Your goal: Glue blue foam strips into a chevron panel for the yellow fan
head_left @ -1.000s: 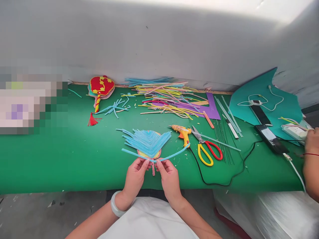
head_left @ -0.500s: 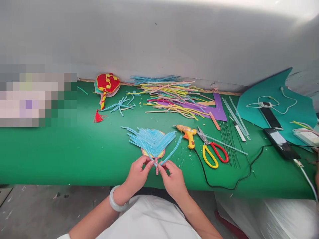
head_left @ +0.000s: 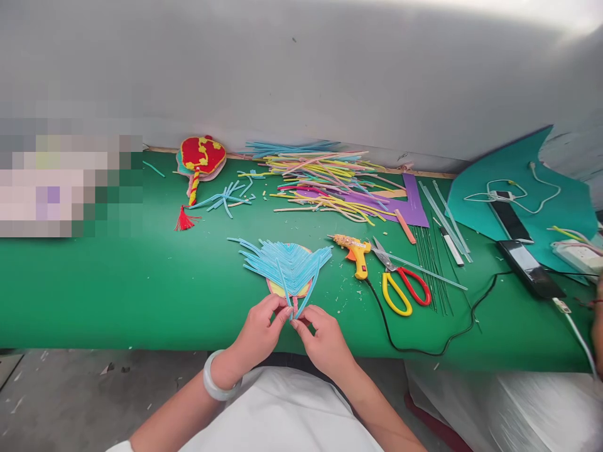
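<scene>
A round fan (head_left: 287,267) covered with chevron rows of light blue pipe cleaners lies on the green table (head_left: 117,282) near its front edge. My left hand (head_left: 259,329) and my right hand (head_left: 323,339) meet just below it. Both pinch one blue pipe cleaner (head_left: 296,295) at its fold, bent into a narrow V whose two arms point up over the fan. A pink handle sticks out between my fingertips. My left wrist wears a pale bangle (head_left: 211,380).
A yellow glue gun (head_left: 355,251) and red-and-yellow scissors (head_left: 402,285) lie right of the fan, with a black cord (head_left: 438,342) trailing. Several loose coloured pipe cleaners (head_left: 325,182) and a finished red fan (head_left: 200,160) sit at the back. Phones (head_left: 530,267) lie right, beside another person's arm (head_left: 597,326).
The blue pipe cleaner went from nearly straight across the fan's base to a wide V, then a tight V, as my fingers pinched its middle together.
</scene>
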{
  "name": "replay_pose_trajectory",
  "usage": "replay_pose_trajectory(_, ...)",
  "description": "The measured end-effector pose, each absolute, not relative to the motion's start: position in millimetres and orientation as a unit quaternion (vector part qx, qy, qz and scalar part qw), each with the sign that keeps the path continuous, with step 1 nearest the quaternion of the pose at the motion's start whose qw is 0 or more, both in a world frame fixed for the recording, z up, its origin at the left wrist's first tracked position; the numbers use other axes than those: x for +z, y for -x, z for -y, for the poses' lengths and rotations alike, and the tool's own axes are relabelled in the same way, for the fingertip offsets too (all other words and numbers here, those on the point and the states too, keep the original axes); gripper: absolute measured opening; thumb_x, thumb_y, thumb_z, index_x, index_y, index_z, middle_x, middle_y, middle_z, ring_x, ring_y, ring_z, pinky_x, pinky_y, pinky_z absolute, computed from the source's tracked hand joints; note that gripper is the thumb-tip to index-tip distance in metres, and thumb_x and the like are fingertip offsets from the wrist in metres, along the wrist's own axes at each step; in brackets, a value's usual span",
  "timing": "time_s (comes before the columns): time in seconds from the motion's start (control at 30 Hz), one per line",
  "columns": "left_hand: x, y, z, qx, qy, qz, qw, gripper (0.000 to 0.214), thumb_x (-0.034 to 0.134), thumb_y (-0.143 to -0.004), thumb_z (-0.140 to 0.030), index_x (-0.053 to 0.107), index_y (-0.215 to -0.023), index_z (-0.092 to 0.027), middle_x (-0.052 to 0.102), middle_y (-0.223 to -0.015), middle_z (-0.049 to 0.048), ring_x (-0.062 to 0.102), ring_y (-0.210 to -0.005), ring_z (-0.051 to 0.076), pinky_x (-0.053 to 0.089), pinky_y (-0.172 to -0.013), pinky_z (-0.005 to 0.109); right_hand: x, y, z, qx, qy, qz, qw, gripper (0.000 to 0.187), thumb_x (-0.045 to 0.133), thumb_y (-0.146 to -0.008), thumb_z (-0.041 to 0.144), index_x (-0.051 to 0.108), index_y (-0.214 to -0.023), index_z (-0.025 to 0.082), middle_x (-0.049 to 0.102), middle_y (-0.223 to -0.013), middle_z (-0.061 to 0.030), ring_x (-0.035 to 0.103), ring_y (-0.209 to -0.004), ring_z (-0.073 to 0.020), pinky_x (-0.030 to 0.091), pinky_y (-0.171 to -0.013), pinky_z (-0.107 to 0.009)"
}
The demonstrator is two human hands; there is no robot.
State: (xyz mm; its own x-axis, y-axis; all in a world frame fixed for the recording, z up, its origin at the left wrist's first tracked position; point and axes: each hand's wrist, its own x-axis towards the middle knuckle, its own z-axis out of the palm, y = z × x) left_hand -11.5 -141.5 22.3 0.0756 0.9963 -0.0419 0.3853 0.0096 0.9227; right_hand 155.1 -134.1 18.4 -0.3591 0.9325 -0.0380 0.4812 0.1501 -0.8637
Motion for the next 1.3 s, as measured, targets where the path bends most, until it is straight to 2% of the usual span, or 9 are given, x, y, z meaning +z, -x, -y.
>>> replay_pose_trajectory(0.4,18.0,13.4,147.9,0.329,-0.613,-0.575,0.431,0.025,0.047,-0.094,-0.033,0.058,-0.076,-0.019,0.062,-0.077,0.0023,0.054,-0.071,0.015,0.042,-0.068,0.027,20.9,-154.8,134.8,0.51,0.48,0.679,0.219,0.013,0.059,-0.085,0.019,0.06,-0.072,0.02,0.06,-0.072,0.0006,0.054,-0.072,-0.0146,0.039,-0.067,-0.025)
replay_pose_trajectory(0.57,18.5,13.6,150.0,0.332,-0.583,-0.593,0.446,0.027,0.049,-0.092,-0.038,0.06,-0.076,-0.02,0.063,-0.075,0.0017,0.055,-0.069,0.015,0.043,-0.067,0.027,17.2,-153.8,138.1,0.56,0.499,0.626,0.215,0.016,0.059,-0.085,0.027,0.061,-0.071,0.02,0.062,-0.071,0.0001,0.055,-0.07,-0.0148,0.04,-0.066,-0.026)
replay_pose_trajectory(0.8,18.7,18.8,148.8,0.324,-0.528,-0.611,0.493,0.031,0.053,-0.088,-0.047,0.06,-0.075,-0.02,0.064,-0.072,0.0005,0.057,-0.068,0.016,0.045,-0.067,0.027,13.2,-155.4,137.7,0.661,0.518,0.483,0.246,0.024,0.066,-0.08,0.042,0.069,-0.085,0.019,0.069,-0.08,-0.0021,0.06,-0.074,-0.0157,0.047,-0.069,-0.028)
replay_pose_trajectory(0.93,16.6,18.3,151.8,0.309,-0.522,-0.6,0.522,0.032,0.054,-0.088,-0.048,0.06,-0.076,-0.019,0.064,-0.072,0.0007,0.057,-0.069,0.016,0.046,-0.067,0.027,15.0,-159.6,134.7,0.681,0.522,0.443,0.261,0.033,0.07,-0.077,0.047,0.071,-0.095,0.019,0.07,-0.081,-0.0018,0.059,-0.071,-0.0144,0.048,-0.067,-0.028)
replay_pose_trajectory(1.17,12.6,14.2,154.8,0.315,-0.512,-0.588,0.542,0.03,0.055,-0.088,-0.048,0.06,-0.079,-0.019,0.065,-0.073,0.001,0.059,-0.069,0.015,0.048,-0.066,0.027,15.8,-159.5,131.8,0.67,0.537,0.41,0.308,0.044,0.073,-0.073,0.061,0.066,-0.079,0.018,0.068,-0.072,-0.0015,0.061,-0.067,-0.0137,0.05,-0.065,-0.027)
replay_pose_trajectory(1.3,10.6,11.6,151.1,0.364,-0.445,-0.613,0.542,0.03,0.058,-0.084,-0.049,0.057,-0.078,-0.02,0.064,-0.068,0.0,0.061,-0.065,0.015,0.05,-0.064,0.028,13.4,-158.5,128.2,0.676,0.543,0.353,0.35,0.051,0.078,-0.066,0.064,0.061,-0.083,0.019,0.069,-0.069,-0.0014,0.065,-0.064,-0.0151,0.053,-0.065,-0.029)
